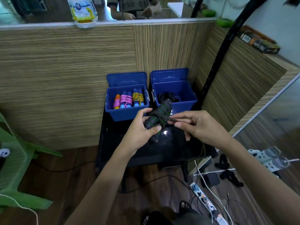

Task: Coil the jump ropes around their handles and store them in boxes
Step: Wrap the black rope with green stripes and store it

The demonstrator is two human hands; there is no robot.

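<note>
Head view: two hands wound a dark rope around black foam handles above a black table.

The left hand (141, 127) gripped the black handles (158, 114), which were ringed with thin green bands and held tilted in front of the two blue boxes. The right hand (194, 124) pinched the dark rope (170, 119) between thumb and fingertips just beside the handles, where several turns already crossed them. The left blue box (126, 113), lid raised, held coiled ropes: a pink one (123, 99) on blue and orange handles and a yellow-orange one (138, 96) on blue handles. The right blue box (189, 101), lid also raised, held black bundles (168, 96), too dark to make out. Both boxes stood on the black table (129, 153) against a striped wood panel (65, 82). The print on a white and yellow pouch (82, 11) on the ledge was too blurred to read.
</note>
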